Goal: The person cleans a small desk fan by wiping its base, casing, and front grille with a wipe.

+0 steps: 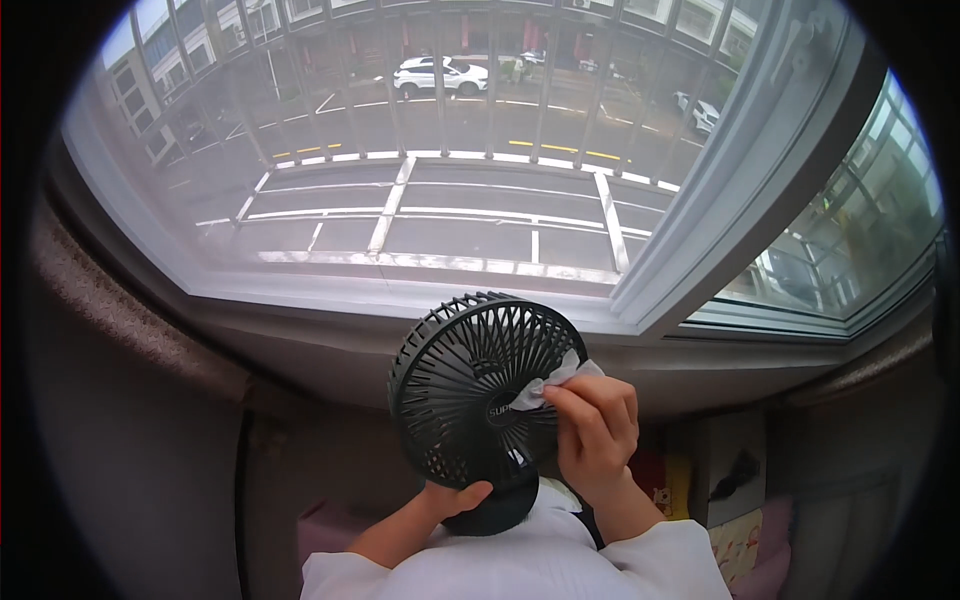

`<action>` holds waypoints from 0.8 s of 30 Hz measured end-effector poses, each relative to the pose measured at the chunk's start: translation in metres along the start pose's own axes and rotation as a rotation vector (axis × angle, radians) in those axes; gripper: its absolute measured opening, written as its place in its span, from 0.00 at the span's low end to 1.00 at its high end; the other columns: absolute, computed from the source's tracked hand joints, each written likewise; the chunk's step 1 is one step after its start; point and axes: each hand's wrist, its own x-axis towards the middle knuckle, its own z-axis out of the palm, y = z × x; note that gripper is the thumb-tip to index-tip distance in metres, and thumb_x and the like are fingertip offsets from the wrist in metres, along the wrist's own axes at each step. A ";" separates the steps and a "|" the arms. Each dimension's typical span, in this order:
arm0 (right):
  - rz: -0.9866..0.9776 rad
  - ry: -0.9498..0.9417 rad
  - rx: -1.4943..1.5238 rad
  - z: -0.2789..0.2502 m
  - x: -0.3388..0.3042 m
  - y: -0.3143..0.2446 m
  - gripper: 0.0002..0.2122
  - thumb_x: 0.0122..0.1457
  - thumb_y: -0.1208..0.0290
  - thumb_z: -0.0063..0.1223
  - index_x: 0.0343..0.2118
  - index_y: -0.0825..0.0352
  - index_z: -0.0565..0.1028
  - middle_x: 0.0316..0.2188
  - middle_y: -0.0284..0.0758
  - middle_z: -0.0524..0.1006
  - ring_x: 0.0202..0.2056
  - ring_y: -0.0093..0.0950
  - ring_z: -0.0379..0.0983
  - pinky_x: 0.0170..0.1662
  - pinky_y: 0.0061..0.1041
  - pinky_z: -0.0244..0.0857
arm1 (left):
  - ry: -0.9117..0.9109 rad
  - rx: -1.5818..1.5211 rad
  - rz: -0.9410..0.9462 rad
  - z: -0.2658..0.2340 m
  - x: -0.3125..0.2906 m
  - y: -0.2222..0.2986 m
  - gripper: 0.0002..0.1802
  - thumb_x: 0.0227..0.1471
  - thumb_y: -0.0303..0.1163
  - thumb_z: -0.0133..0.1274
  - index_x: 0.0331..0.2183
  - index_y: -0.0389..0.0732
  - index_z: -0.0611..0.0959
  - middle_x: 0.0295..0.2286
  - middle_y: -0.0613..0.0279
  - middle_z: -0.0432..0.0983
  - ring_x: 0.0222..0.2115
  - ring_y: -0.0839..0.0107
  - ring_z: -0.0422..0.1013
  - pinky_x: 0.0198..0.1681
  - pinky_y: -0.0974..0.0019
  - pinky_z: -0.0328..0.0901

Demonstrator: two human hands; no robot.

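Observation:
A small dark desk fan (450, 385) with a round grille is held up before my chest, its grille facing up toward me. My left hand (455, 498) is closed round the fan's lower part, thumb over the front next to the round base (495, 510); the other fingers are hidden behind it. In my right hand (600, 425) a crumpled white tissue (560, 376) is pinched between thumb and fingers. The tissue touches the right side of the grille, near the centre cap (503, 408). The fan blades behind the ribs are hard to make out.
A window sill (330, 335) runs just beyond the fan, below a white-framed window (420, 305) with metal bars outside. Outside, a white car (440, 76) stands on the street. Red and yellow items (676, 482) lie low at the right; a curtain (130, 300) hangs at the left.

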 end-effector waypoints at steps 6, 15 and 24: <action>-0.027 0.001 -0.011 -0.003 0.000 0.015 0.14 0.42 0.87 0.57 0.35 0.68 0.79 0.35 0.35 0.76 0.35 0.33 0.71 0.39 0.28 0.68 | 0.012 -0.151 -0.032 0.002 0.005 0.004 0.39 0.48 0.42 0.62 0.56 0.30 0.67 0.52 0.51 0.67 0.52 0.60 0.66 0.57 0.59 0.60; -0.025 -0.005 -0.011 0.003 0.000 0.000 0.13 0.43 0.86 0.55 0.33 0.68 0.79 0.35 0.36 0.77 0.35 0.34 0.72 0.37 0.28 0.68 | 0.027 -0.222 -0.053 0.001 0.001 0.011 0.39 0.48 0.42 0.62 0.55 0.30 0.67 0.52 0.51 0.67 0.53 0.60 0.66 0.57 0.58 0.60; -0.059 -0.016 0.024 0.005 0.000 -0.007 0.13 0.41 0.85 0.56 0.33 0.67 0.79 0.34 0.33 0.77 0.34 0.33 0.72 0.37 0.27 0.67 | 0.018 -0.386 -0.068 0.009 0.015 0.030 0.39 0.49 0.41 0.61 0.56 0.29 0.66 0.53 0.51 0.67 0.54 0.60 0.65 0.58 0.58 0.59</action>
